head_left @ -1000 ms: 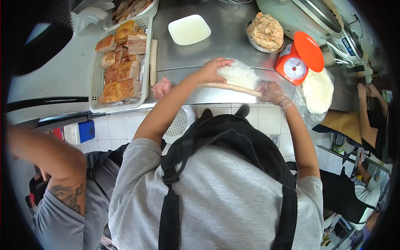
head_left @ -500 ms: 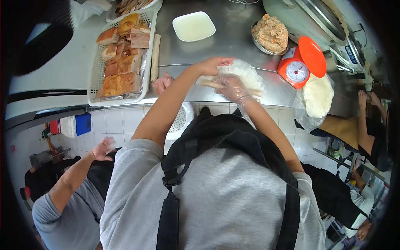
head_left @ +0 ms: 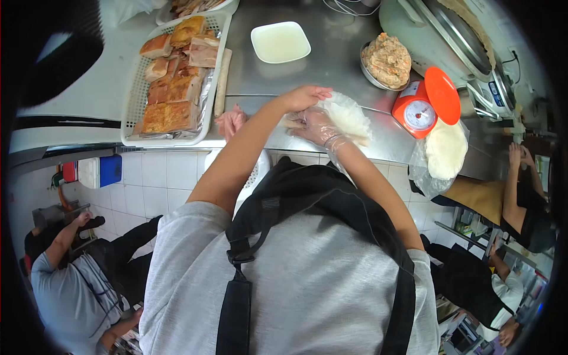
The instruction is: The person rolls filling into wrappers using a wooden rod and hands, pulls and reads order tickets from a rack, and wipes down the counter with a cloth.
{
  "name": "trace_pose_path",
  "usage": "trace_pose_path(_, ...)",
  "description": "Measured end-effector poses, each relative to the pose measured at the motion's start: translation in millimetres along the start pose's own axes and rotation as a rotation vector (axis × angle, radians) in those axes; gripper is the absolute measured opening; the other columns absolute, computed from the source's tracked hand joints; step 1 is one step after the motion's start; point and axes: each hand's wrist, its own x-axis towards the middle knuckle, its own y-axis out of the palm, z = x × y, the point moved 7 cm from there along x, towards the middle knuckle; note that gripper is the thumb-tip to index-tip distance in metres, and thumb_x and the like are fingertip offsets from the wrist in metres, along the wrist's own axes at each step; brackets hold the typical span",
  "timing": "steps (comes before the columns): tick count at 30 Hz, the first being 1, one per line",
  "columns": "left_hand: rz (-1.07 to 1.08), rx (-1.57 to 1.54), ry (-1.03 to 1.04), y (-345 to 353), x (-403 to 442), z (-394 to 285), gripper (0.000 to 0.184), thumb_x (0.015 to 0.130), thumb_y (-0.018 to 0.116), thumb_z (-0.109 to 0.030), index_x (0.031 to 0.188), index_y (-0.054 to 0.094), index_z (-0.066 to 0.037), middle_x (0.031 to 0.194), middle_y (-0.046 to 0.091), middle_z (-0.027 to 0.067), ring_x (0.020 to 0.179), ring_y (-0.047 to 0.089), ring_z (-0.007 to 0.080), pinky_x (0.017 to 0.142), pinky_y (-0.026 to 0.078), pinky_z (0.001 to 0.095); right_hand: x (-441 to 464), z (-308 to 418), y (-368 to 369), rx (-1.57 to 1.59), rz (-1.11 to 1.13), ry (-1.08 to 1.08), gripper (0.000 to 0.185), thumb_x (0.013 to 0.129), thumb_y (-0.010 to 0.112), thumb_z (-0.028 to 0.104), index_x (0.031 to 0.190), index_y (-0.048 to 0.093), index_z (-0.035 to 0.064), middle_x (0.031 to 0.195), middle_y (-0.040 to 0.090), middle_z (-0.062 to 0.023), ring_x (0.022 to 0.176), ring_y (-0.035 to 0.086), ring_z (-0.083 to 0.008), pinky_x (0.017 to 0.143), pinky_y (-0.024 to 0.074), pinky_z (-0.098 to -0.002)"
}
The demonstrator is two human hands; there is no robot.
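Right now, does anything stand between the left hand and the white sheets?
Nothing visible does: the left hand reaches the far-left edge of the white sheets, though contact is unclear. The right hand is nearer the body.

We stand in bright light over a floor of white tiles [head_left: 151,173].
A steel desk [head_left: 248,80] before us catches the light; we see a pale wall [head_left: 532,74] upper right, a metal rack [head_left: 460,235] lower down.

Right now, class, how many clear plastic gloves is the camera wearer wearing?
1: the clear glove on the right hand, by the white sheet. The left hand looks bare; no other glove seems hidden.
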Motion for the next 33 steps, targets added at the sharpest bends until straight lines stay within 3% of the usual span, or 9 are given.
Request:
trace_pose_path(3, -0.015, -0.058, 0.004, -2, 3, 10, 0.056, 0.093, 0.047, 0.002, 0.148, 0.042, -0.004, 0.137, 0.058, 0.0102, 0.124, 0.052, 0.017, 0.107, 0.039, 0.0295, 1, 9, 8, -0.01, -0.081, -0.078, 0.041, 0.072, 0.082, 0.027, 0.104, 0.071, 0.0029, 0.104, 0.069, -0.0199, 0.099, 0.065, -0.0366, 0.09, 0.0502, -0.0418)
trace_pose_path(6, -0.024, -0.053, 0.021, -2, 5, 14, 0.054, 0.093, 0.048, 0.001, 0.147, 0.044, -0.004, 0.136, 0.06, 0.0098, 0.122, 0.053, 0.0157, 0.104, 0.042, 0.0295, 0, 6, 8, -0.035, -0.1, -0.022, 0.041, 0.073, 0.081, 0.026, 0.107, 0.072, 0.0055, 0.102, 0.07, -0.0189, 0.096, 0.066, -0.0354, 0.088, 0.0506, -0.0411)
trace_pose_path(10, -0.154, -0.059, 0.042, -4, -4, 7, 0.048, 0.095, 0.053, -0.001, 0.143, 0.051, -0.005, 0.128, 0.064, 0.0083, 0.113, 0.059, 0.0163, 0.103, 0.045, 0.0318, -22, -7, -21, 0.043, -0.028, 0.159, 0.042, 0.075, 0.082, 0.025, 0.11, 0.071, 0.0033, 0.102, 0.072, -0.0152, 0.091, 0.069, -0.0258, 0.087, 0.0522, -0.0356)
trace_pose_path(13, -0.281, -0.046, 0.08, 0, -55, -23, 0.039, 0.085, 0.071, -0.013, 0.123, 0.066, -0.006, 0.109, 0.07, 0.0077, 0.097, 0.066, 0.0189, 0.089, 0.052, 0.0335, -45, -29, -43, -0.014, 0.007, 0.202, 0.039, 0.075, 0.081, 0.025, 0.108, 0.073, 0.0056, 0.099, 0.073, -0.014, 0.089, 0.069, -0.0254, 0.085, 0.0524, -0.0346)
trace_pose_path(16, -0.208, 0.615, -0.075, 9, -92, -54, 0.037, 0.067, 0.087, -0.023, 0.096, 0.072, -0.007, 0.09, 0.07, 0.0081, 0.083, 0.067, 0.0249, 0.076, 0.053, 0.0365, -45, -21, -44, -0.104, 0.035, 0.19, 0.034, 0.074, 0.079, 0.026, 0.103, 0.075, 0.0082, 0.094, 0.073, -0.0155, 0.088, 0.068, -0.0302, 0.085, 0.0516, -0.0376)
trace_pose_path(19, -0.255, 0.688, -0.015, 10, -93, -29, 0.04, 0.057, 0.09, -0.028, 0.084, 0.071, -0.008, 0.083, 0.067, 0.0106, 0.079, 0.065, 0.0305, 0.071, 0.052, 0.04, -28, -7, -30, -0.04, 0.032, 0.096, 0.033, 0.072, 0.079, 0.027, 0.1, 0.076, 0.0088, 0.09, 0.071, -0.018, 0.085, 0.067, -0.0351, 0.082, 0.0516, -0.0418)
trace_pose_path(21, -0.22, 0.746, -0.011, 9, -91, -24, 0.04, 0.057, 0.09, -0.027, 0.084, 0.07, -0.007, 0.084, 0.067, 0.0104, 0.081, 0.065, 0.0313, 0.072, 0.051, 0.0418, -21, 4, -25, -0.035, 0.102, 0.112, 0.033, 0.072, 0.08, 0.028, 0.097, 0.075, 0.0079, 0.088, 0.07, -0.0193, 0.085, 0.067, -0.0364, 0.081, 0.0517, -0.0436)
trace_pose_path(24, -0.174, 0.767, -0.054, 10, -90, -20, 0.041, 0.057, 0.09, -0.028, 0.085, 0.07, -0.007, 0.085, 0.067, 0.0102, 0.083, 0.065, 0.0317, 0.073, 0.051, 0.0431, -21, -8, -20, -0.263, 0.082, 0.005, 0.033, 0.071, 0.081, 0.03, 0.093, 0.074, 0.0064, 0.085, 0.069, -0.0202, 0.084, 0.067, -0.038, 0.079, 0.0517, -0.0453)
trace_pose_path(33, -0.13, 0.725, -0.078, 7, -89, -18, 0.037, 0.06, 0.09, -0.023, 0.088, 0.069, -0.007, 0.085, 0.067, 0.009, 0.083, 0.065, 0.0301, 0.072, 0.051, 0.0409, -58, -53, -52, -0.271, 0.177, 0.153, 0.036, 0.073, 0.081, 0.032, 0.096, 0.073, 0.0051, 0.089, 0.069, -0.0202, 0.091, 0.065, -0.0379, 0.087, 0.049, -0.0458)
